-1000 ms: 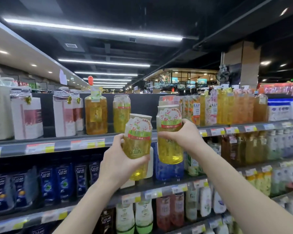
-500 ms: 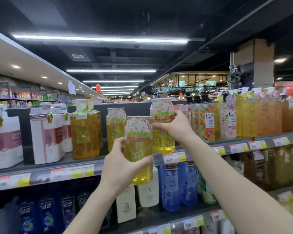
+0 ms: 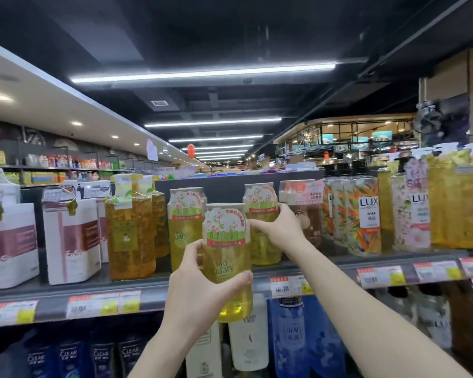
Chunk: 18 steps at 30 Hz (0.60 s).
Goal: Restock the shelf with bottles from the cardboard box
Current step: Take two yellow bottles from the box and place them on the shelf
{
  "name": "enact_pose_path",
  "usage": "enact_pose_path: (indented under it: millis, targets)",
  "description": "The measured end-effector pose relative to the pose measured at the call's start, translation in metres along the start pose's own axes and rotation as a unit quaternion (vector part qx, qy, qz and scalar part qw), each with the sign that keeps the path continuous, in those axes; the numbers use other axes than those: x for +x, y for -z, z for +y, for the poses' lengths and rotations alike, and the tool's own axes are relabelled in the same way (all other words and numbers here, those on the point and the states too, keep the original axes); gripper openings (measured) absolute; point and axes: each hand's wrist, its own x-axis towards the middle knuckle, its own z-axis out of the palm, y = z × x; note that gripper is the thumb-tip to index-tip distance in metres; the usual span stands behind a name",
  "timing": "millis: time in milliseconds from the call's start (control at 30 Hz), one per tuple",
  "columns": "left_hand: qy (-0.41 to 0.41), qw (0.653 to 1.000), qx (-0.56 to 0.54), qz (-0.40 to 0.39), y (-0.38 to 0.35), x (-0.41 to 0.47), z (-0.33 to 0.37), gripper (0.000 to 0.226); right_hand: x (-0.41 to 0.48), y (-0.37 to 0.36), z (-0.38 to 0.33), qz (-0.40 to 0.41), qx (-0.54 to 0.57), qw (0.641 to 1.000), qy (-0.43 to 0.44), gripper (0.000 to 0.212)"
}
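1. L hand (image 3: 200, 293): nearest item, centre of view. Thumb on the right side and fingers on the left side are curled round the lower body of the near yellow bottle (image 3: 230, 257). Bottle is upright, in the air in front of the top shelf (image 3: 153, 296), label facing the camera.
2. Lower shelf level, below the L hand: dark CLEAR bottles (image 3: 101, 356) at left, white bottles (image 3: 247, 339) at centre, blue bottles (image 3: 290, 336) at right.
3. Shelf front edge: price tags (image 3: 287, 287) along the strip.
4. R hand (image 3: 277, 227): farther in, right of centre. Fingers wrapped round the upper body of the second yellow bottle (image 3: 262, 241). Bottle is upright, base at shelf-board level; contact w/ the board cannot be confirmed.
5. On the top shelf, left to right: white-pink packs (image 3: 71, 241), amber bottles (image 3: 131, 236), a third matching yellow bottle (image 3: 185, 227) just left of the hand-held pair, a brown bottle (image 3: 309, 222) just behind the R hand, LUX bottles (image 3: 366, 214).
6. Far: more store shelving at left, ceiling strip lights (image 3: 202, 73) overhead.
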Motion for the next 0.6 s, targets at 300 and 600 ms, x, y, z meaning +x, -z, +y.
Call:
enact_pose_path:
  millis: [300,600]
  targets:
    - [0.011,1.0,0.027,0.01,-0.015,0.006,-0.001,0.087,0.002,0.011,0.031,-0.062,-0.082,0.994,-0.037,0.079]
    - [0.008,0.999,0.038,0.019,-0.01,0.014,0.001,0.103,0.026,-0.005,0.03,-0.058,-0.111,0.992,-0.019,0.075]
